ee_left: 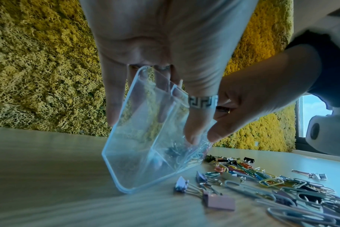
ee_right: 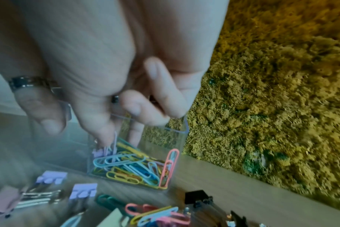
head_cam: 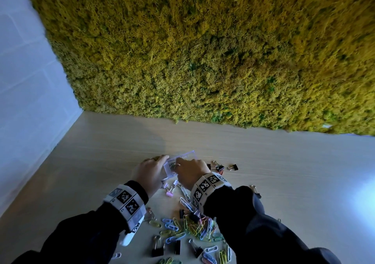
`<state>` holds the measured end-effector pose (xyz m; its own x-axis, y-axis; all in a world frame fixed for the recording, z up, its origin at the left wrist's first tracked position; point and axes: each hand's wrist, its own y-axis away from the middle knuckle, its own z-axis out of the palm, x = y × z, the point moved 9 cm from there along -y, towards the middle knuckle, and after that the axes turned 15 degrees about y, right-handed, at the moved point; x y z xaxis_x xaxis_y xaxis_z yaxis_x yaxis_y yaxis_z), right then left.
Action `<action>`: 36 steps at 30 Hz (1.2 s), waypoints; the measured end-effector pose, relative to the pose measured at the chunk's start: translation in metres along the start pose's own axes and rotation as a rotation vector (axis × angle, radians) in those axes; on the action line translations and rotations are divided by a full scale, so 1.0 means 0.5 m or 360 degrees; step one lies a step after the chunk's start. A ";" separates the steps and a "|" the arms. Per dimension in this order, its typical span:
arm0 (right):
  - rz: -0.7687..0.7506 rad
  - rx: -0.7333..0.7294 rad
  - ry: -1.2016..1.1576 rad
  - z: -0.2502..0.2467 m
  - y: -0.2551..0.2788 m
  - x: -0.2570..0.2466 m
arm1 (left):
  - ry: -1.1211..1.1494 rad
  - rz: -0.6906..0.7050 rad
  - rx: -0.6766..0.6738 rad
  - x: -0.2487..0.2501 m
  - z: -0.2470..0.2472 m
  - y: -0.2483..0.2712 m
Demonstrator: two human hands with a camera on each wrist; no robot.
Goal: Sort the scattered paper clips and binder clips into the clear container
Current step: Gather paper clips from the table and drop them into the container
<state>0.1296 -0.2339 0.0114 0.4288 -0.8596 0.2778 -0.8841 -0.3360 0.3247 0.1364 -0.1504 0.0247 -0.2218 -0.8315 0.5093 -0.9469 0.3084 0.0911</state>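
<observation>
My left hand (head_cam: 151, 170) grips the clear container (head_cam: 182, 156) and tips it on the table, its ringed thumb (ee_left: 196, 119) inside the rim and its fingers behind the wall. Coloured paper clips (ee_right: 130, 167) fill one compartment of the container (ee_right: 177, 135). My right hand (head_cam: 188, 170) reaches into it from above; its thumb and a finger pinch the wire handles of a lilac binder clip (ee_right: 99, 152). Loose paper clips (head_cam: 194, 229) lie heaped near me. Black binder clips (head_cam: 233, 167), a pink one (head_cam: 169, 193) and lilac ones (ee_right: 83, 192) lie around.
The pale wooden table (head_cam: 101, 152) runs back to a yellow-green moss wall (head_cam: 203, 50). A white wall (head_cam: 24, 101) closes the left side. More black binder clips (head_cam: 157, 249) lie at the near edge between my sleeves.
</observation>
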 end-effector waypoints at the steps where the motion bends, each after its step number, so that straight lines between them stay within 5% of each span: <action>1: 0.0003 0.0029 -0.0044 0.001 0.000 0.002 | -0.0005 0.0007 0.0006 0.002 -0.002 0.002; 10: -0.0018 0.0433 -0.0809 0.012 0.014 0.042 | 0.0094 0.0101 -0.0006 0.006 -0.005 0.005; 16: 0.0474 0.0607 -0.1750 0.029 0.027 0.109 | 0.0168 0.0105 -0.0011 -0.001 -0.004 0.001; 20: 0.0561 0.0654 -0.2207 0.037 0.031 0.123 | 0.0271 0.0089 -0.0005 -0.015 0.005 -0.012; 24: 0.0673 0.0626 -0.2280 0.052 0.031 0.128 | 0.0271 0.0076 0.0009 -0.019 0.008 -0.017; 30: 0.0687 0.0698 -0.1767 0.022 0.045 0.129 | 0.0326 0.0039 0.0006 -0.035 0.013 -0.027; 36: 0.0872 0.0995 -0.2138 0.028 0.082 0.167 | 0.0332 0.0101 -0.0116 -0.031 0.019 -0.034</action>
<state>0.1265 -0.3250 0.0353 -0.1260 -0.5114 -0.8501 -0.9496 0.3100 -0.0457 0.1539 -0.1470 0.0071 -0.2200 -0.6981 0.6814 -0.9116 0.3958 0.1111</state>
